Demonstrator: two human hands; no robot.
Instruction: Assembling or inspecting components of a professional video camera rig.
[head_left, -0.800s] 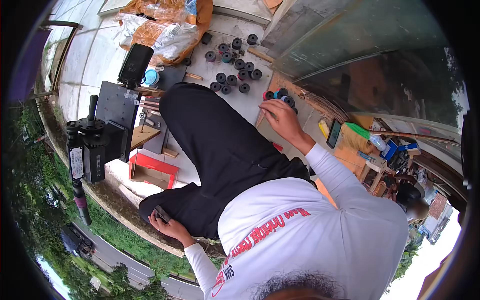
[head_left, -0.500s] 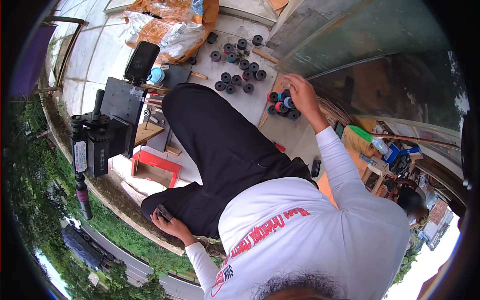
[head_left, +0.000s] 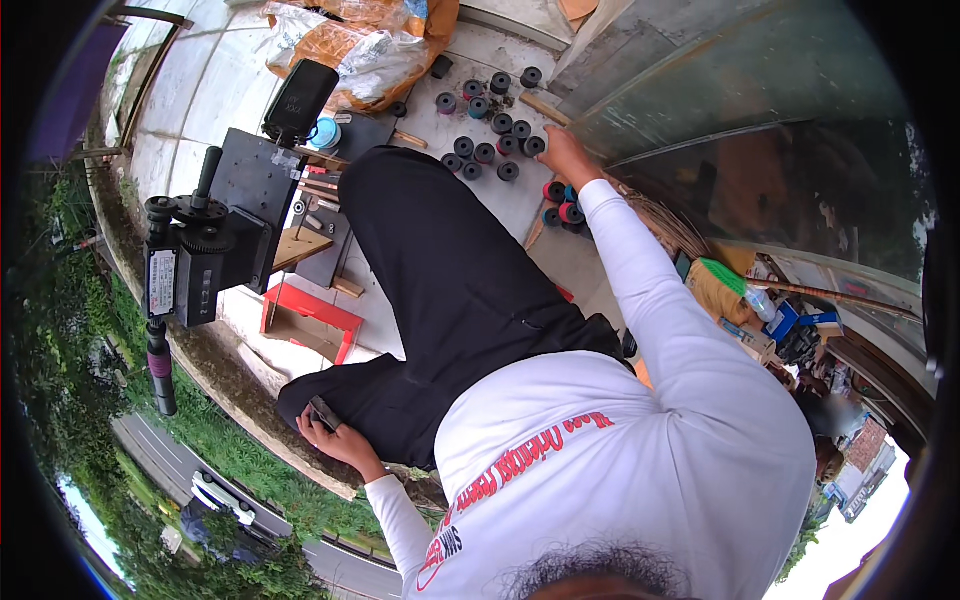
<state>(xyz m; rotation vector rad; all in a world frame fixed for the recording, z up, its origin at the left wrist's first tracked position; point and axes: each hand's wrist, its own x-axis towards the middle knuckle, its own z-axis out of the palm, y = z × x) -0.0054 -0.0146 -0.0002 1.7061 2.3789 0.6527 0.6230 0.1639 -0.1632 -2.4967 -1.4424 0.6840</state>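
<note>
My right arm reaches forward to a group of short black rollers (head_left: 485,153) with centre holes, standing on the floor. The fingers of my right hand (head_left: 566,158) are closed on the edge of a black roller (head_left: 535,147) at the group's right side. Just below that hand lies a second cluster of rollers with red and blue bands (head_left: 571,213), partly hidden by my sleeve. My left hand (head_left: 340,444) rests by my folded leg, closed around a small dark flat block (head_left: 324,412) whose kind I cannot make out.
A black machine with a handle (head_left: 205,240) stands at the left, near an open red box (head_left: 312,325). Wooden sticks (head_left: 545,108) lie near the rollers. An orange and clear plastic sack (head_left: 375,60) is at the back; a glass panel (head_left: 740,100) is at the right.
My right hand has moved forward and left, from above the banded cluster to a roller in the black group. My left hand keeps its hold on the dark block.
</note>
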